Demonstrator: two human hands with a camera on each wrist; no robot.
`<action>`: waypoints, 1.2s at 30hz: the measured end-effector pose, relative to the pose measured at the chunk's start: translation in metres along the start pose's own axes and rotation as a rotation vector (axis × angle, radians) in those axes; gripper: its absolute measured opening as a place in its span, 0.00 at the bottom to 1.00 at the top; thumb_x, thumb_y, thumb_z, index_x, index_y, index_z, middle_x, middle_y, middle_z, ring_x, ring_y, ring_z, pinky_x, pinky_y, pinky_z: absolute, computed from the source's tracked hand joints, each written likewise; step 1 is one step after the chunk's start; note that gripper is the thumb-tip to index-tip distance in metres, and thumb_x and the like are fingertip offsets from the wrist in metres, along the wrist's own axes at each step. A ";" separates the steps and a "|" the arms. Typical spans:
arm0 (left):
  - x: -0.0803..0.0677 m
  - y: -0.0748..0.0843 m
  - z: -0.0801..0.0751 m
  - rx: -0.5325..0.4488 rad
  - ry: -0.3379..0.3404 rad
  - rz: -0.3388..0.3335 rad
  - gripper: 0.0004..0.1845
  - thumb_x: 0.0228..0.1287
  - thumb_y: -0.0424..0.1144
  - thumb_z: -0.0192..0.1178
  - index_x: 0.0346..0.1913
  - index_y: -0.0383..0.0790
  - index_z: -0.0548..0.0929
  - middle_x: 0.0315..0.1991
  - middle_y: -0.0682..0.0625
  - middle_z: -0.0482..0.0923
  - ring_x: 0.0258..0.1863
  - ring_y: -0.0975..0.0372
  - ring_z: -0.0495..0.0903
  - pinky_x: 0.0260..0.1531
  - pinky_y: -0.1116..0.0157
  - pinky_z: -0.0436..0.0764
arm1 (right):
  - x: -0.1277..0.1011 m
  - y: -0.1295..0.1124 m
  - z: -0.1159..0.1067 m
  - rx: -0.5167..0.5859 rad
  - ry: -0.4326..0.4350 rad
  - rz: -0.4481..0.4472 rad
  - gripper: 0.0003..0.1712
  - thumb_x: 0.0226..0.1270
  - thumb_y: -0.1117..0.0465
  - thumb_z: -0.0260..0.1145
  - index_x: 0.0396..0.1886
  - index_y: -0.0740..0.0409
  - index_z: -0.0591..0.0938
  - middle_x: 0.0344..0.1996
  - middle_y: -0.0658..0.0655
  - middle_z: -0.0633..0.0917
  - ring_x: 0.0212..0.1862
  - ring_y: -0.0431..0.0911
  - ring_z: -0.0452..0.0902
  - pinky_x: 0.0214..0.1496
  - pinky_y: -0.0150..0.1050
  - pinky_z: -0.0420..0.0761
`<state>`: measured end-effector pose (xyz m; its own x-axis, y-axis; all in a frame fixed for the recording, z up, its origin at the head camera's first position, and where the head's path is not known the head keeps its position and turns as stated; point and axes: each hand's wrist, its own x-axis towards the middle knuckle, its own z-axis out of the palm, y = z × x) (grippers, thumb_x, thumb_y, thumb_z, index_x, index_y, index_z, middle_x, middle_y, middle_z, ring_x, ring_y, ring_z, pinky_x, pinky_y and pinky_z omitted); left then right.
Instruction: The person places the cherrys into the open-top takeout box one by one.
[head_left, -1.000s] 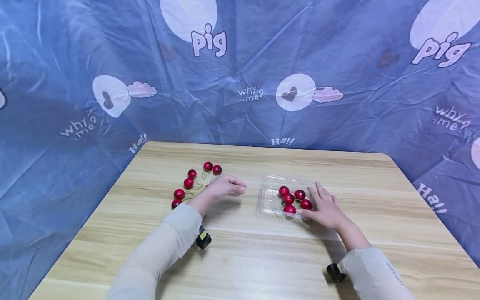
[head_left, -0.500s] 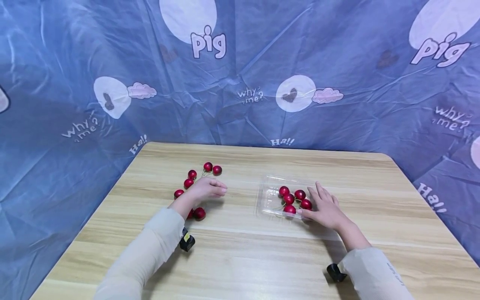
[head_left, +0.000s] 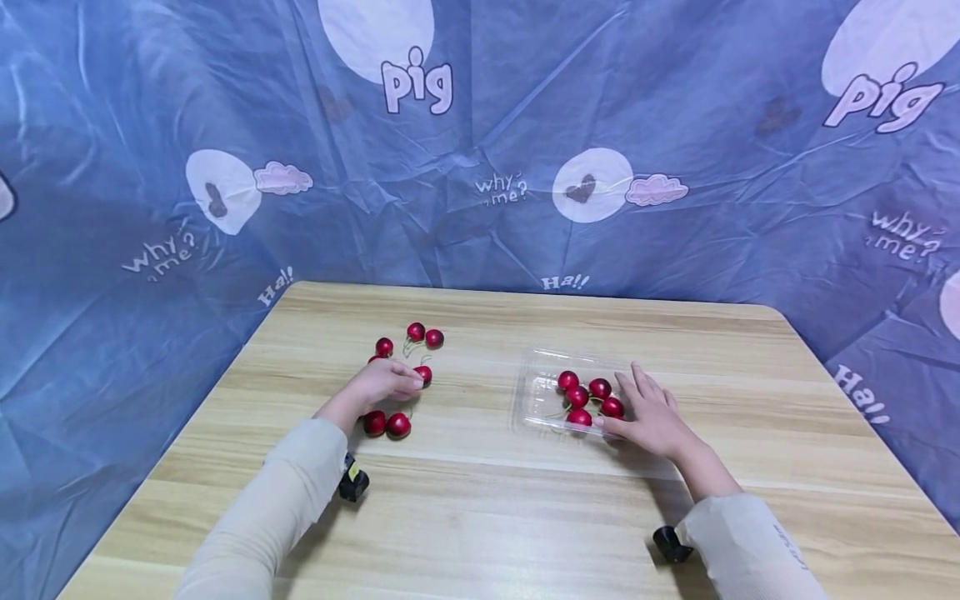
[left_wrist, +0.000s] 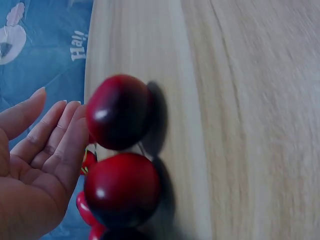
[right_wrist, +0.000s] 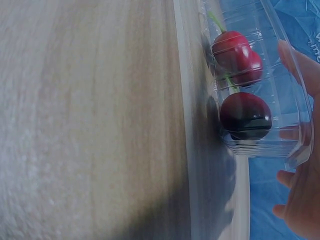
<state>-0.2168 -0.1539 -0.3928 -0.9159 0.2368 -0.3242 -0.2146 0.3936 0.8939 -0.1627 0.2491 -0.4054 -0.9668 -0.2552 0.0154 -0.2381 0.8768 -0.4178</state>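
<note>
My left hand [head_left: 377, 385] hovers among loose red cherries at the left of the table, thumb apart from its loosely bent fingers and nothing held. Its fingertips come close to a single cherry [head_left: 424, 375]; contact cannot be made out. Two large dark-red cherries [left_wrist: 122, 190] lie beside this hand in the left wrist view. A clear plastic box [head_left: 542, 400] stands right of centre with several cherries [head_left: 577, 397] inside. My right hand [head_left: 651, 419] holds the box's right end, thumb at the near side and fingers at the far side.
A cherry pair [head_left: 425, 335] with thin stems lies farther back, and another pair [head_left: 386, 424] lies nearer the front. The wooden table [head_left: 495, 517] ends at a blue printed cloth [head_left: 450, 225] behind. Black wrist cameras [head_left: 354, 482] sit beneath both forearms.
My left hand has moved leftward and down over the cherries, uncovering the single cherry and the front pair. The right hand and the box have stayed put.
</note>
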 end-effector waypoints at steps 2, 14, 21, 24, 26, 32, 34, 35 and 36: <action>0.000 -0.002 -0.002 0.010 0.013 -0.017 0.15 0.54 0.31 0.57 0.44 0.25 0.75 0.36 0.41 0.78 0.37 0.55 0.78 0.43 0.62 0.77 | 0.000 0.000 0.000 -0.002 0.001 0.000 0.48 0.51 0.42 0.60 0.62 0.70 0.55 0.62 0.72 0.43 0.61 0.65 0.39 0.57 0.65 0.40; -0.001 -0.006 -0.008 0.074 0.038 -0.053 0.12 0.54 0.30 0.56 0.41 0.25 0.75 0.33 0.42 0.77 0.31 0.59 0.77 0.37 0.65 0.79 | 0.000 0.002 -0.001 -0.006 -0.005 -0.002 0.50 0.51 0.40 0.59 0.62 0.70 0.54 0.63 0.72 0.43 0.61 0.66 0.39 0.57 0.65 0.40; 0.000 -0.010 -0.008 0.182 0.050 -0.077 0.11 0.54 0.31 0.57 0.39 0.26 0.76 0.30 0.46 0.77 0.29 0.60 0.76 0.34 0.65 0.79 | 0.000 0.001 -0.002 -0.009 -0.009 0.002 0.50 0.51 0.39 0.58 0.62 0.69 0.54 0.63 0.72 0.43 0.61 0.66 0.39 0.57 0.65 0.40; 0.001 -0.011 -0.008 0.215 0.055 -0.076 0.11 0.53 0.32 0.57 0.38 0.27 0.77 0.29 0.46 0.78 0.28 0.61 0.75 0.33 0.66 0.78 | 0.000 0.001 -0.002 -0.004 -0.010 -0.001 0.50 0.51 0.39 0.58 0.62 0.69 0.54 0.63 0.72 0.43 0.61 0.66 0.39 0.57 0.65 0.40; 0.001 -0.012 -0.008 0.238 0.060 -0.073 0.11 0.52 0.32 0.58 0.37 0.28 0.77 0.27 0.47 0.77 0.27 0.61 0.75 0.31 0.67 0.78 | 0.000 0.001 -0.002 -0.003 -0.010 -0.002 0.50 0.51 0.39 0.59 0.62 0.69 0.54 0.63 0.72 0.43 0.61 0.66 0.39 0.57 0.65 0.40; 0.002 -0.013 -0.007 0.273 0.049 -0.094 0.07 0.50 0.30 0.58 0.32 0.30 0.77 0.26 0.47 0.76 0.25 0.61 0.74 0.30 0.67 0.77 | 0.001 0.003 -0.001 -0.006 -0.011 -0.003 0.51 0.50 0.38 0.58 0.62 0.70 0.54 0.63 0.72 0.43 0.61 0.66 0.39 0.57 0.65 0.39; 0.001 -0.012 -0.005 0.292 0.046 -0.107 0.06 0.48 0.30 0.59 0.31 0.31 0.77 0.26 0.47 0.76 0.25 0.60 0.75 0.29 0.66 0.76 | 0.001 0.003 -0.001 -0.006 -0.010 -0.003 0.51 0.50 0.38 0.58 0.62 0.70 0.54 0.63 0.72 0.43 0.61 0.66 0.39 0.57 0.65 0.39; 0.001 -0.012 -0.004 0.298 0.045 -0.111 0.06 0.47 0.30 0.59 0.31 0.32 0.76 0.25 0.47 0.76 0.25 0.60 0.75 0.29 0.67 0.76 | 0.001 0.003 -0.001 -0.006 -0.009 -0.003 0.51 0.50 0.38 0.58 0.62 0.69 0.54 0.63 0.72 0.43 0.61 0.66 0.39 0.57 0.65 0.39; 0.001 -0.012 -0.003 0.307 0.046 -0.118 0.06 0.46 0.29 0.60 0.30 0.32 0.76 0.25 0.47 0.76 0.25 0.60 0.75 0.29 0.67 0.76 | 0.001 0.003 -0.001 -0.003 -0.009 -0.004 0.51 0.50 0.38 0.58 0.62 0.69 0.54 0.63 0.72 0.43 0.61 0.66 0.39 0.57 0.65 0.39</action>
<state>-0.2166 -0.1615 -0.4032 -0.9067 0.1362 -0.3991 -0.2140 0.6669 0.7137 -0.1646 0.2513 -0.4060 -0.9650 -0.2621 0.0083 -0.2419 0.8773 -0.4146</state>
